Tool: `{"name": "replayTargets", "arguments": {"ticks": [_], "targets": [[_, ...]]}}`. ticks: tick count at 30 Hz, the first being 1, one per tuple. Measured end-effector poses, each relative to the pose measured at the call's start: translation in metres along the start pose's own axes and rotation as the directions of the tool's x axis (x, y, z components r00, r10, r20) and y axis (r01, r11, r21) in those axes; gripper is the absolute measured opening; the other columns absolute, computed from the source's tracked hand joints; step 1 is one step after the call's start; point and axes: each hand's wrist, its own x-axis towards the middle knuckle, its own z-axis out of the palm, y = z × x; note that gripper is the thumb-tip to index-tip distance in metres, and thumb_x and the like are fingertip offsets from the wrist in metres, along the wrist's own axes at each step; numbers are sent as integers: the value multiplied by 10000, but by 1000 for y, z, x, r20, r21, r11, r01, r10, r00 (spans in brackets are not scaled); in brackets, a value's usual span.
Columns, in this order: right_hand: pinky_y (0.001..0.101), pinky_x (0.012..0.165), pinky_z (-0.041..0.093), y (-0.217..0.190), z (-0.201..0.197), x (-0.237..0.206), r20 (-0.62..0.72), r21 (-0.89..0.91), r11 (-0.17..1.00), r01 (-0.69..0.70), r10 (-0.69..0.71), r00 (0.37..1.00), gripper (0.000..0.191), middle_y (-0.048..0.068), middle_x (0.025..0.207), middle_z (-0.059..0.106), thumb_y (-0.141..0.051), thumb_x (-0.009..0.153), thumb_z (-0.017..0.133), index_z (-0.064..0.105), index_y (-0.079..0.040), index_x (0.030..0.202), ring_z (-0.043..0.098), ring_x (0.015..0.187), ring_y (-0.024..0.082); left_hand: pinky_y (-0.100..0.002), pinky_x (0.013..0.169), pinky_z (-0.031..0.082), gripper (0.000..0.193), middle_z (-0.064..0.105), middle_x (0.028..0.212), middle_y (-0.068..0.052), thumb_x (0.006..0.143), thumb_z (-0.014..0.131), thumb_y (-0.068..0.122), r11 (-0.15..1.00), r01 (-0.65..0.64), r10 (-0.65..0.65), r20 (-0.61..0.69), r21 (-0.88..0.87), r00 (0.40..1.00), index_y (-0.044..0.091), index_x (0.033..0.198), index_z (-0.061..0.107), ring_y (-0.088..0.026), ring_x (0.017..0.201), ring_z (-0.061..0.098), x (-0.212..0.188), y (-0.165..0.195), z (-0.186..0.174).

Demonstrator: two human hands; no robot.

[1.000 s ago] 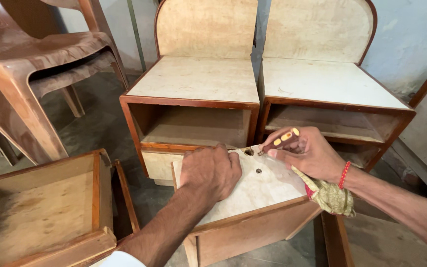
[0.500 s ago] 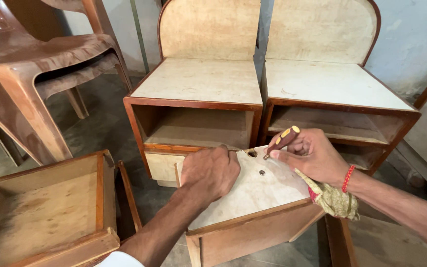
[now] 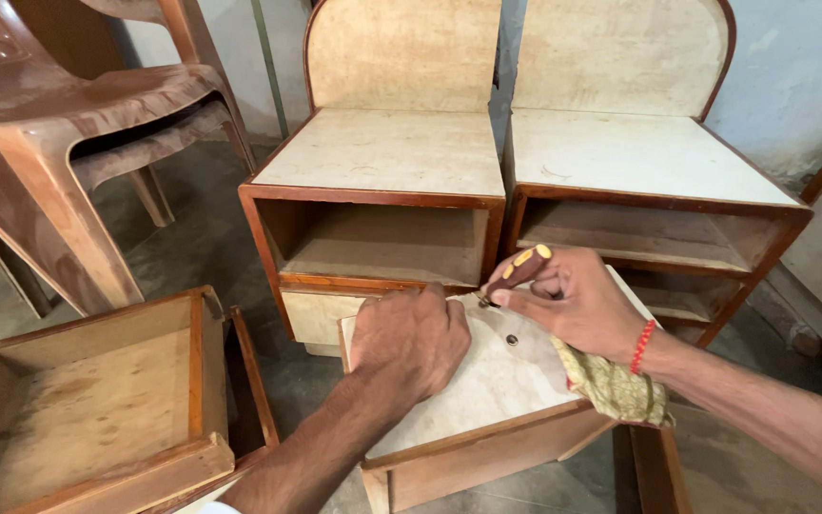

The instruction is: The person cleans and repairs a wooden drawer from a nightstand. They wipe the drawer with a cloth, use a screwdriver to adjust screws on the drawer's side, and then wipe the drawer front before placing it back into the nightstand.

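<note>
A wooden drawer lies with its pale laminate front panel facing up, tilted toward me. My left hand presses flat on the panel's left part. My right hand grips a screwdriver with a dark red and yellow handle, its tip down at the panel's far edge. A yellowish cloth hangs tucked under my right palm. A small round hole shows in the panel between my hands. A red thread band circles my right wrist.
Two matching wooden bedside cabinets with pale tops stand just behind the drawer, their openings facing me. Another drawer lies open side up at lower left. Stacked brown plastic chairs stand at the left on the concrete floor.
The view has shifted slightly. Both hands stay on the drawer panel; the screwdriver's handle has tilted a little while its tip stays at the far edge.
</note>
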Motion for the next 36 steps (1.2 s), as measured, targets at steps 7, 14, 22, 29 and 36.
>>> {"name": "replayTargets", "arguments": {"ticks": [7,14,22,29,36], "targets": [[185,613,521,-2,2,1,-10,0,1000,-14,14,1000,174,12,868,766,-71,898,736,756,34,1035,651,740,2,-518,963,457,439,722,975,-218,1007,357,338,999,31,-32,-19,-31,999,4,1062,636,-359,975,684,-4,2,-2],[195,506,415,2,-2,-5,30,15,999,35,-35,999,128,-1,829,711,-54,916,726,759,42,994,524,638,-10,-519,935,472,443,709,980,-215,1014,360,349,999,33,-33,-7,-35,999,5,1066,634,-350,976,680,-6,3,0],[205,622,545,-1,-2,-4,36,33,999,26,-27,999,144,30,883,770,-57,908,726,740,44,1010,657,747,17,-530,907,480,434,707,941,-193,1015,344,320,999,-8,7,35,33,999,-7,1071,624,-334,946,682,-6,3,-4],[210,635,561,-1,2,-2,10,28,999,-17,17,1000,165,47,881,794,-60,898,727,751,34,1031,686,754,31,-527,942,464,456,702,958,-198,1021,333,345,999,32,-32,24,-7,999,0,1077,625,-337,945,689,-6,6,-5],[206,602,512,-1,1,-3,25,2,1000,4,-4,1000,143,14,837,749,-64,925,714,745,36,1022,629,729,7,-515,938,474,461,715,954,-194,1027,327,350,999,40,-40,45,-4,998,-1,1101,617,-328,949,690,-8,6,-6]]}}
